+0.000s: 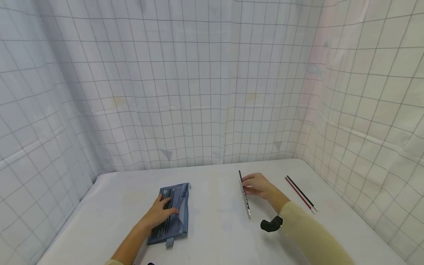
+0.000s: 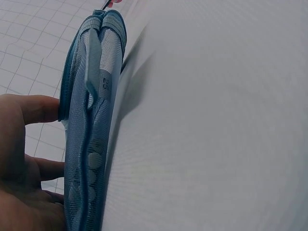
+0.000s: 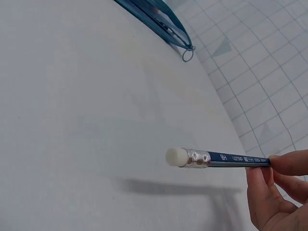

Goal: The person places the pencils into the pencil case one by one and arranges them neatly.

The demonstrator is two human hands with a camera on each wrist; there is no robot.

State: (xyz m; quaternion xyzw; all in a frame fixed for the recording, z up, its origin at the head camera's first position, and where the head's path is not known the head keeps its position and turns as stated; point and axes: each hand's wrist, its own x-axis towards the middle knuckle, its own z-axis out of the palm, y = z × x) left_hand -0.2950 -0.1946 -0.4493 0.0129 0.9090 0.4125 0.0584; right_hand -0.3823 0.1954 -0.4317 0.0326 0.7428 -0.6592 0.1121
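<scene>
A blue mesh pencil case with several pencils showing through its mesh lies on the left of the table. My left hand rests on top of it with fingers spread. In the left wrist view the fingertips touch the case's face beside its zip edge. My right hand pinches a dark pencil between thumb and fingers, around its middle. That pencil is marked HB, and its white eraser points toward the body, a little above the table with a shadow below.
To the right of my right hand lie a red pencil and a dark green pencil, side by side, with white eraser ends. A white table is enclosed by checked curtains behind and at both sides.
</scene>
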